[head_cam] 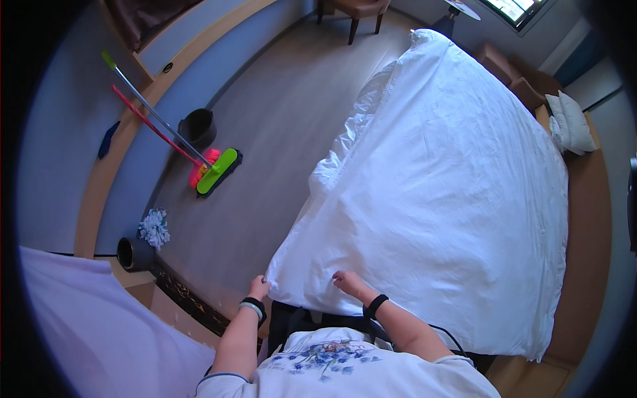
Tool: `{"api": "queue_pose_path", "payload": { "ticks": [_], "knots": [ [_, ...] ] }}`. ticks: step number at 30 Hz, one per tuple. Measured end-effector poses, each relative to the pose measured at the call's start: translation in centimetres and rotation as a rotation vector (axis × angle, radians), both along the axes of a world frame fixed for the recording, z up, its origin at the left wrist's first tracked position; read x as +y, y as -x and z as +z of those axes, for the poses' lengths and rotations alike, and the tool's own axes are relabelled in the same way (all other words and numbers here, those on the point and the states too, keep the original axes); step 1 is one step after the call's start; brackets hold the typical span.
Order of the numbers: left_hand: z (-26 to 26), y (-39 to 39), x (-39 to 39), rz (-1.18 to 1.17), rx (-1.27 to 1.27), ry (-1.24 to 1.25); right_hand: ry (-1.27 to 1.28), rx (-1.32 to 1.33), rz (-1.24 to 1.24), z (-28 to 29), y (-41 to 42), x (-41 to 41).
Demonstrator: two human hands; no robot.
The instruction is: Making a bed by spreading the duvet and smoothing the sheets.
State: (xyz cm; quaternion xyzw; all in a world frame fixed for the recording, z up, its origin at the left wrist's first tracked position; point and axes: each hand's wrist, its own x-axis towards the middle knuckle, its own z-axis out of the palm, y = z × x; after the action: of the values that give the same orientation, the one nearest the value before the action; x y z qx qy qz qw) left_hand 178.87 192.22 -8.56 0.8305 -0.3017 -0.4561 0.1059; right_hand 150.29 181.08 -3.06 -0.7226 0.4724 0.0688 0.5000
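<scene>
A wrinkled white bed cover (423, 199) is spread over the bed in front of me, with its left side bunched in folds. My left hand (259, 288) grips the cover's near left corner between thumb and fingers. Over the near part of the cover is my right hand (351, 283), its fingers curled towards the fabric. Whether it pinches the cloth or only hovers or rests there is hard to see. Dark bands circle both wrists, and the left one also has a pale bangle.
A green broom (219, 171) and a red-handled one lean on the left wall beside a dark bucket (197, 128). Crumpled cloth or paper (155, 229) lies near a dark bin (135, 253). White pillows (572, 122) stand at right. A brown chair (361, 7) is at the far end.
</scene>
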Motion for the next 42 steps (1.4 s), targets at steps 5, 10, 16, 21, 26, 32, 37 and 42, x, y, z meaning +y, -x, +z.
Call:
{"api": "queue_pose_path", "payload": {
  "ticks": [5, 10, 16, 21, 26, 32, 37, 42],
  "knots": [
    [-1.8, -4.4, 3.6, 0.309, 0.353, -0.102, 0.078, -0.062, -0.211, -0.4, -6.9, -3.6],
    [1.8, -12.0, 3.9, 0.338, 0.494, -0.07, -0.046, -0.144, -0.637, -3.2, -11.6, -6.2],
    [0.2, -24.2, 6.4, 0.502, 0.237, 0.016, 0.158, 0.149, -0.608, -3.3, -13.7, -7.5],
    [-0.3, -25.1, 2.4, 0.486, 0.286, -0.067, 0.183, 0.148, -0.803, -3.7, -11.7, -9.7],
    [1.2, -20.3, -6.6, 0.215, 0.474, -0.135, 0.373, -0.005, -0.995, -3.1, -12.2, -13.0],
    [3.3, -18.1, -20.8, -0.101, 0.493, -0.138, 0.61, 0.151, -0.894, -0.9, -13.8, -20.2],
    [6.2, -17.2, -32.5, -0.275, 0.39, -0.141, 0.34, 0.477, -0.927, -1.8, -14.0, -24.8],
    [7.8, -15.6, -40.5, -0.287, 0.449, -0.087, 0.34, 0.707, -0.857, -1.5, -14.3, -27.1]
  ]
}}
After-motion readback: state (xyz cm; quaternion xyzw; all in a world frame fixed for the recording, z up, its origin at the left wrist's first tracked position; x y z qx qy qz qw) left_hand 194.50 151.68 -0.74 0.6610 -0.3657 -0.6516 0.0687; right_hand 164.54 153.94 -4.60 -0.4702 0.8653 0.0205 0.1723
